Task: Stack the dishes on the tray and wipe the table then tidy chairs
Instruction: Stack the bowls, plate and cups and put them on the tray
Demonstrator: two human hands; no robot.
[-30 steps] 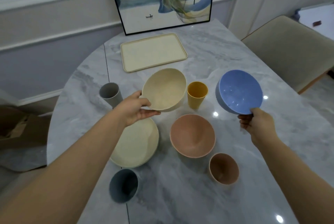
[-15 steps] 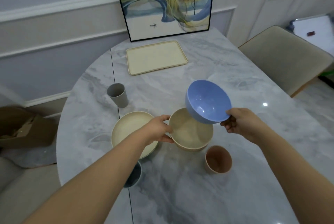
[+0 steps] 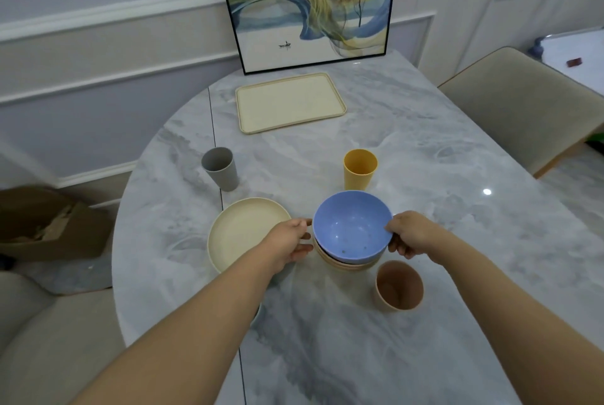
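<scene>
A blue bowl [image 3: 351, 228] sits nested on top of a cream bowl and a pink bowl [image 3: 346, 265], whose rims peek out beneath it. My left hand [image 3: 291, 242] holds the left side of this stack and my right hand [image 3: 408, 236] grips the blue bowl's right rim. The cream tray [image 3: 289, 102] lies bare at the far end of the marble table [image 3: 425, 149]. A cream plate [image 3: 243, 231] rests left of the stack. A grey cup [image 3: 219, 168], a yellow cup [image 3: 359, 168] and a pink cup [image 3: 398, 285] stand around it.
A framed painting [image 3: 310, 5] leans on the wall behind the tray. One beige chair [image 3: 523, 103] stands at the right, another [image 3: 49, 339] at the near left. A cardboard box [image 3: 49, 224] sits on the floor at left. A dark cup is mostly hidden under my left forearm.
The cream bowl went down into the pink bowl, then the blue bowl was lowered into the cream one. Both hands now rest at the sides of the stack.
</scene>
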